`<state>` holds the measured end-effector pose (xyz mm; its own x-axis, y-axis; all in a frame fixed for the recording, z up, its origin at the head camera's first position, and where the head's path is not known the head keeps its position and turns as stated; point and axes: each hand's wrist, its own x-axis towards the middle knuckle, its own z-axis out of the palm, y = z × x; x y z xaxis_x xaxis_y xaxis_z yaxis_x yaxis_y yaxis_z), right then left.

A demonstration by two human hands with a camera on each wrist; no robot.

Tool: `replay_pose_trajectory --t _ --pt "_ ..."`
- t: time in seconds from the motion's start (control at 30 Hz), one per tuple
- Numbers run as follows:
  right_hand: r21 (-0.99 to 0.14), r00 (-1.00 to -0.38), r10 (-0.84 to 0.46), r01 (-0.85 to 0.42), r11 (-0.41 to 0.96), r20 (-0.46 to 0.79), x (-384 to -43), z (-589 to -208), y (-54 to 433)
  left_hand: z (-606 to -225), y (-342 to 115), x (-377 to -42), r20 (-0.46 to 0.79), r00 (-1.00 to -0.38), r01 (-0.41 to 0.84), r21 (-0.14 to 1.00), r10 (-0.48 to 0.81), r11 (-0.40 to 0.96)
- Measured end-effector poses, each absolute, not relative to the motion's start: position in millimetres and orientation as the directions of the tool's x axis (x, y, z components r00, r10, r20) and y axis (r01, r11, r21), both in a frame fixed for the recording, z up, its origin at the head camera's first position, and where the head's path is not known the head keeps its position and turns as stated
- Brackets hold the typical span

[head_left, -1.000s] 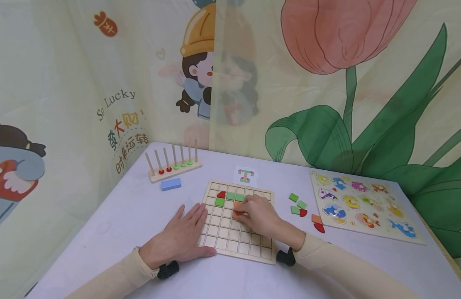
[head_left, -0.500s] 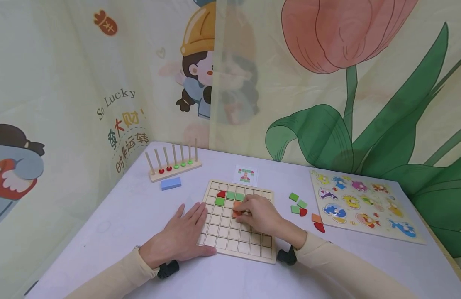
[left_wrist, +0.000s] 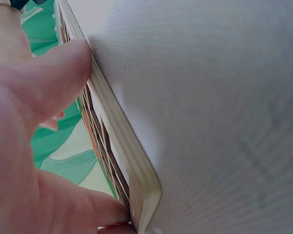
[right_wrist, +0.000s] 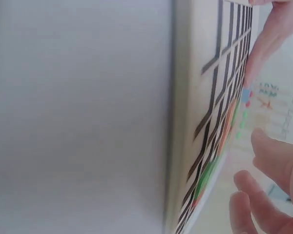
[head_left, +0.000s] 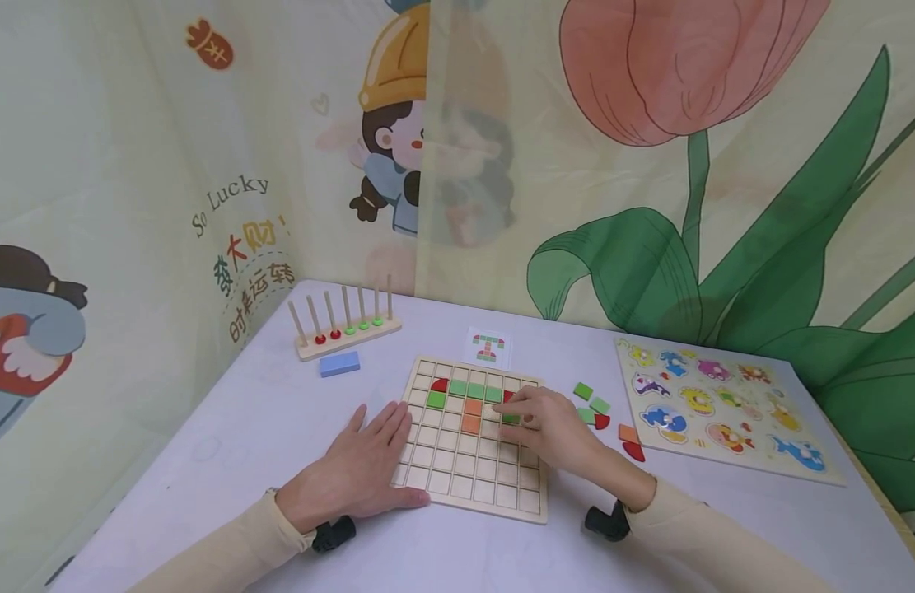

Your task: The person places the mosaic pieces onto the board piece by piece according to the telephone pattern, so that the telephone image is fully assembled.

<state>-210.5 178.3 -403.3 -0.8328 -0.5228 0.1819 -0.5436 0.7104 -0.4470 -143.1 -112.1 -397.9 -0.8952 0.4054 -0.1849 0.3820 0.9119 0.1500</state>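
A wooden grid board lies on the table with coloured tiles in its cells. My left hand rests at its left side, fingertips on the edge and thumb at the near corner. Over the board's right part is my right hand, thumb and fingers apart with nothing between them in the right wrist view. Two orange tiles sit in a column under a row of green tiles. A red quarter-round tile ends that row at left, with a green tile below it. The right hand partly covers another red tile.
Loose green tiles, red quarter-rounds and an orange tile lie right of the board. Behind it is a pattern card. A peg stand and a blue block stand back left; an animal puzzle board lies right.
My right hand has let go of the lower orange tile, leaving it in its cell, and has moved to the right over the board. The left hand has stayed in place.
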Motion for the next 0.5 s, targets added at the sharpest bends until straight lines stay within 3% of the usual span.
replay_pose_trajectory --t 0.33,0.5 --pt "-0.448 -0.893 -0.362 -0.447 0.774 0.265 -208.2 -402.7 249.0 -396.0 -111.5 -142.2 -0.196 -0.894 0.378 0.151 0.403 0.913" --pt "-0.428 -0.936 -0.247 -0.335 0.839 0.249 -205.5 -400.1 280.9 -395.8 -111.5 -142.5 -0.192 -0.894 0.383 0.146 0.406 0.912"
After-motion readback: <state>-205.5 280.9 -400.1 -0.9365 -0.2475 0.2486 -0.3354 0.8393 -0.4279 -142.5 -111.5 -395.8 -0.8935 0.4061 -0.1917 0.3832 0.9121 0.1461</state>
